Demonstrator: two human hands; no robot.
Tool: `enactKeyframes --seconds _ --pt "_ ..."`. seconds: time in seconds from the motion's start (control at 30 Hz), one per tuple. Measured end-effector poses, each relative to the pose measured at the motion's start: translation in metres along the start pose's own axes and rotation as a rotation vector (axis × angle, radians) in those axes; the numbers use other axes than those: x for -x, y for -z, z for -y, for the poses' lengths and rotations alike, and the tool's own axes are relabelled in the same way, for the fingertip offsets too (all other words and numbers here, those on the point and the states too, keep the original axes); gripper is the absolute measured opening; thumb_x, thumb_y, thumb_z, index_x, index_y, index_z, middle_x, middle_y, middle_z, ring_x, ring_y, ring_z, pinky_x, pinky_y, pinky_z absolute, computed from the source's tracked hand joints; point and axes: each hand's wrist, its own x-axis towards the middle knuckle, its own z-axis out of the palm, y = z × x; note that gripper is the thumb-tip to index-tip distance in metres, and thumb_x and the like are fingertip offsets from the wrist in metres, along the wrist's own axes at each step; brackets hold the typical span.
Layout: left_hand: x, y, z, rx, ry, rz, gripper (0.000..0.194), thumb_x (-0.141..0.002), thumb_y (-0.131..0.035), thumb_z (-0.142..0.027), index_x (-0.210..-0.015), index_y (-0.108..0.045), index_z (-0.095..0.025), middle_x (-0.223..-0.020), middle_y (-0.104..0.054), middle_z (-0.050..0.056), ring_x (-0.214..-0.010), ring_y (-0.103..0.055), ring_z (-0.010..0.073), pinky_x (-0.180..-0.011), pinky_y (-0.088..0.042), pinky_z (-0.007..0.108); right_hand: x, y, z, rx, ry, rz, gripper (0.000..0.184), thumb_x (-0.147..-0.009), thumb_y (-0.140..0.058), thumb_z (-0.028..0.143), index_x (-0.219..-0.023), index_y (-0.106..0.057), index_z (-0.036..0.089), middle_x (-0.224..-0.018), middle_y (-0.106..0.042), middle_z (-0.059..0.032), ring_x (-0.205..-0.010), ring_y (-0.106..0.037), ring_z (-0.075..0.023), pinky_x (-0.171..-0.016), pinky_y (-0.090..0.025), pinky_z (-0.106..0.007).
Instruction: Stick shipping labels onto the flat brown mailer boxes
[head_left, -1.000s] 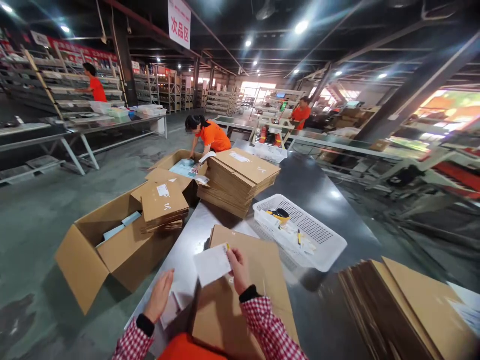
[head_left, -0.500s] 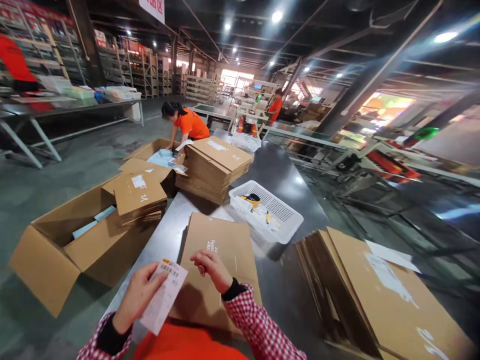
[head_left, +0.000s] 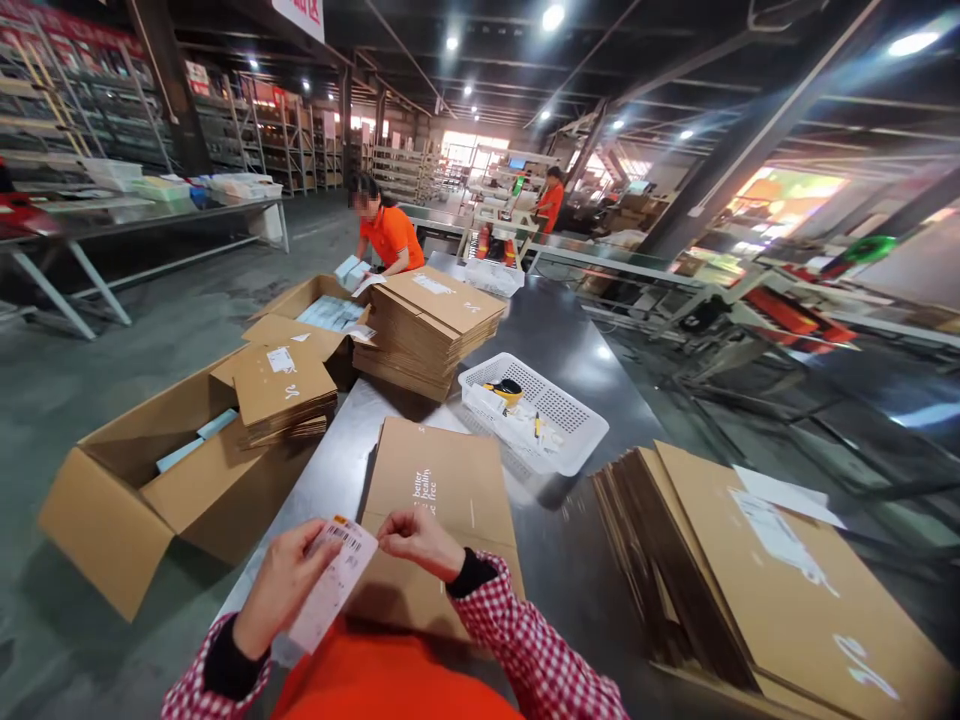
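My left hand (head_left: 289,580) holds a white shipping label (head_left: 339,580) with a barcode and an orange mark at its top, thumb across its face. At the label's upper right corner, the fingertips of my right hand (head_left: 420,542) are pinched together on the edge. Beneath both hands lies a flat brown cardboard carton (head_left: 450,480) with white printed lettering, on the metal table (head_left: 577,330).
A white plastic basket (head_left: 592,440) holding a tape roll (head_left: 508,390) and a yellow cutter stands beyond. Stacks of flat cartons lie at the right (head_left: 780,560) and behind (head_left: 427,340). Open boxes (head_left: 105,520) stand left. A co-worker (head_left: 394,238) handles light-blue packs.
My right hand has moved left to the label's corner and its fingers have closed there. The co-worker has straightened and lifted light-blue packs from the far box.
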Motion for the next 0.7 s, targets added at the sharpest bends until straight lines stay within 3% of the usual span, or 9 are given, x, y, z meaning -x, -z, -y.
enactKeyframes --seconds 0.33,0.43,0.53,0.7 --pt "-0.006 -0.009 0.014 0.005 -0.035 -0.021 0.027 -0.083 -0.052 -0.041 -0.076 -0.063 -0.018 -0.068 -0.063 -0.001 -0.066 -0.056 0.0169 -0.059 -0.039 0.026 -0.001 -0.011 -0.004 -0.135 -0.024 0.035 0.012 -0.06 -0.067 0.025 -0.062 -0.063 0.015 -0.05 -0.049 0.0059 -0.048 -0.036 -0.0054 -0.047 -0.026 -0.02" --pt "-0.007 -0.017 0.013 0.021 -0.069 -0.179 0.031 -0.082 -0.055 -0.039 -0.103 -0.061 -0.018 -0.097 -0.067 0.006 -0.091 -0.06 0.0217 -0.076 -0.045 0.03 0.0 -0.017 -0.003 -0.217 -0.04 -0.007 0.016 -0.062 -0.069 0.029 -0.063 -0.061 0.015 -0.048 -0.048 0.0069 -0.044 -0.037 -0.0048 -0.045 -0.027 -0.02" --pt "-0.003 -0.027 0.0 0.011 -0.166 -0.318 0.03 -0.081 -0.06 -0.042 -0.101 -0.062 -0.02 -0.103 -0.066 0.006 -0.1 -0.059 0.0227 -0.086 -0.044 0.034 0.002 -0.021 -0.001 -0.279 -0.013 -0.064 0.023 -0.063 -0.07 0.034 -0.065 -0.059 0.015 -0.049 -0.053 0.0053 -0.044 -0.043 -0.0059 -0.046 -0.032 -0.02" --pt "-0.005 -0.042 -0.021 0.034 -0.269 -0.136 0.019 -0.081 -0.061 -0.041 -0.081 -0.07 -0.024 -0.081 -0.071 0.001 -0.08 -0.064 0.0184 -0.075 -0.048 0.029 0.012 -0.013 -0.003 -0.212 0.144 -0.154 0.023 -0.068 -0.068 0.036 -0.067 -0.06 0.015 -0.059 -0.059 0.0015 -0.053 -0.049 -0.0081 -0.052 -0.038 -0.022"
